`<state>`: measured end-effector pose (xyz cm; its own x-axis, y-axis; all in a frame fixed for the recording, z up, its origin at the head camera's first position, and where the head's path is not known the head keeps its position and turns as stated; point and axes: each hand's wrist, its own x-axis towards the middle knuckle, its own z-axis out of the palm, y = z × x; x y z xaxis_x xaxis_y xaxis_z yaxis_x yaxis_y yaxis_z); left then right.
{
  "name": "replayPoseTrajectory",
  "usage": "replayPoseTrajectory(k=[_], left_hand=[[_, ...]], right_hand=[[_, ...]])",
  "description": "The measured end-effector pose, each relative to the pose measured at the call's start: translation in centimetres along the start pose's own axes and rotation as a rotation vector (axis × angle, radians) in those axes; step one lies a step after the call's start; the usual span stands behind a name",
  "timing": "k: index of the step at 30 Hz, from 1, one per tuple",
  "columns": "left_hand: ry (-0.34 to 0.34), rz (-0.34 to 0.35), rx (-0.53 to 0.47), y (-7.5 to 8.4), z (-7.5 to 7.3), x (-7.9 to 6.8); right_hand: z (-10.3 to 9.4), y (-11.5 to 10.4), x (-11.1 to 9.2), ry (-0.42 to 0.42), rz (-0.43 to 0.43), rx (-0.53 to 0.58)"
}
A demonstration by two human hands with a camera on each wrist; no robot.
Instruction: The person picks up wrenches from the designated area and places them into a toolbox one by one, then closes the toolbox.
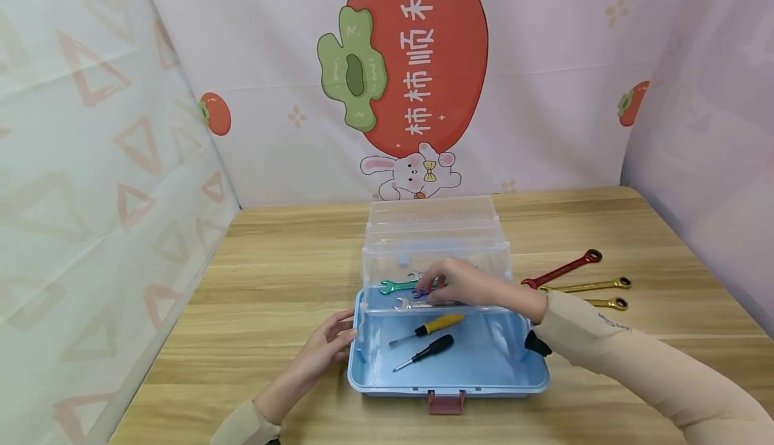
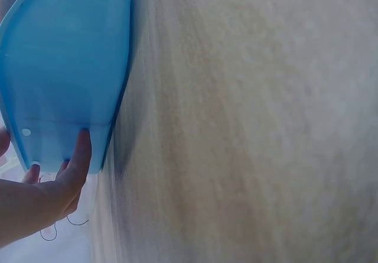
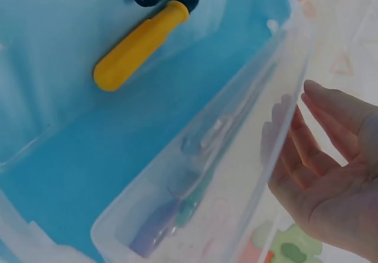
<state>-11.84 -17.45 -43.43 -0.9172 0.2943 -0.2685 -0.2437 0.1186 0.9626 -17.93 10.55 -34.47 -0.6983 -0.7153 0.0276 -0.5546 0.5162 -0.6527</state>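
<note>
A blue toolbox [image 1: 496, 364] stands on the table with its clear tiered trays [image 1: 377, 257] raised at the back. My left hand [image 1: 331, 341] rests against the box's left side, fingers [image 2: 82, 153] on the outer wall. Over the lowest clear tray is my right hand [image 1: 453, 280], its fingers [image 3: 304, 142] loosely bent and holding nothing. Below them in that tray lie a green wrench [image 1: 396, 287], a purple wrench [image 1: 418, 293] and silver wrenches [image 1: 404, 304]. A yellow-handled screwdriver [image 1: 440, 324] and a black-handled screwdriver [image 1: 437, 345] lie on the box floor.
On the table to the right lie a red ratchet wrench [image 1: 562, 270] and two gold ratchet wrenches [image 1: 595, 286], partly behind the right forearm. A pink latch [image 1: 445, 402] hangs at the box's front. A printed cloth [image 1: 278, 149] hangs behind the table.
</note>
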Motion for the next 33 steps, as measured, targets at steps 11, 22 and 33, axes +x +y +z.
replayPoseTrajectory(k=[11,22,33], left_hand=[[0.001,0.0,0.005,0.1,0.0,0.0],[-0.001,0.001,0.001,0.1,0.0,0.0],[-0.016,0.011,0.004,0.1,-0.1,-0.1]], right_hand=[[-1.4,0.6,-2.0,0.089,-0.014,-0.004],[-2.1,2.1,-4.2,0.143,-0.008,0.042],[-3.6,3.4,-6.8,0.209,0.084,0.022]])
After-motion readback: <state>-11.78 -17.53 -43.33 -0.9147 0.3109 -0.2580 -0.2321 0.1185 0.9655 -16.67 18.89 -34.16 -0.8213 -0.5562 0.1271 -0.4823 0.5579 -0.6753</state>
